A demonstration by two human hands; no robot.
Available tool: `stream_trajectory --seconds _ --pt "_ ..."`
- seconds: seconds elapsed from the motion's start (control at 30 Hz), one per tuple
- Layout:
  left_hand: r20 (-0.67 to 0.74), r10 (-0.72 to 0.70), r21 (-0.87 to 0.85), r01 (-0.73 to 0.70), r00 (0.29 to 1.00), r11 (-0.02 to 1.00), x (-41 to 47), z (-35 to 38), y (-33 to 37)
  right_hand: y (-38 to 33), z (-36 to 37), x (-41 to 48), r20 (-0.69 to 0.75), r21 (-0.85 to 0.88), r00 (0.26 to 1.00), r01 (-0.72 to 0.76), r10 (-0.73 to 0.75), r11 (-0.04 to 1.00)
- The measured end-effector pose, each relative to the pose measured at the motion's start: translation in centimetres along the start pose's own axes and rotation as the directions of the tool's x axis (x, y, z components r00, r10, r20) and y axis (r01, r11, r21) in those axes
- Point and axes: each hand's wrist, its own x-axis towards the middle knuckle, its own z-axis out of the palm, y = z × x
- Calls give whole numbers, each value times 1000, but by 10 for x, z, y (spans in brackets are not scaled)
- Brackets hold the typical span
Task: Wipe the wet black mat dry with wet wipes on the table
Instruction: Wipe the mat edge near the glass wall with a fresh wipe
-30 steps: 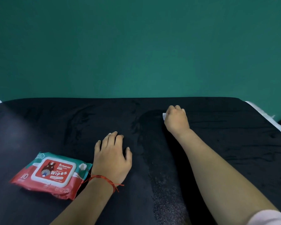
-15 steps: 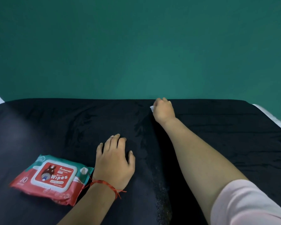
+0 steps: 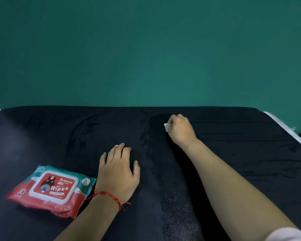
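A right hand [image 3: 180, 131], fingers [image 3: 176, 118] curled round a bunched white wipe [image 3: 166, 126], presses the wet black mat [image 3: 233, 153]. Firm, overlapping strokes along the dark streak [image 3: 155, 136] left of those fingers look best. The left hand [image 3: 118, 173] rests flat, fingers straight. Beside its fingers, the wipes pack [image 3: 52, 188] lies lid down, contents unseen.

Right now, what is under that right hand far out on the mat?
A corner of a white wipe sticks out from the right hand, which grips it, with the black mat beneath. The rest of the wipe is covered by the curled fingers.
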Motion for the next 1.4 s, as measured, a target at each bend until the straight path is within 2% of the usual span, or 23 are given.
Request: stream_trajectory --seconds 0.1,0.27,0.5,0.73,0.87,1.03,1.17,1.3,1.4 --pt "-8 1 -4 -1 1000 1000 0 1 0 15 3 21 -54 -42 997 -60 58 997" --pt "-12 -4 -17 4 1000 1000 -1 2 0 3 22 71 -35 -76 989 -145 143 986" --pt "-1 -9 -9 9 1000 1000 0 2 -1 -32 44 101 5 -70 995 -102 103 992" --pt "8 -9 -14 9 1000 1000 0 0 0 -44 36 58 96 63 994 53 -59 997" --pt "16 -8 -10 9 1000 1000 -1 0 -1 -23 27 46 41 28 998 37 -39 999" --pt "19 -13 -18 13 1000 1000 0 -1 -1 3 24 72 -33 -121 998 -63 59 991" --pt "19 -9 -10 9 1000 1000 0 0 -1 3 27 103 -47 -102 987 -161 157 982" --pt "18 -10 -10 10 1000 1000 1 0 -1 -24 39 118 2 -89 994 -109 110 990" --pt "22 -9 -3 9 1000 1000 1 0 -1 -47 45 112 64 17 997 -35 34 999"
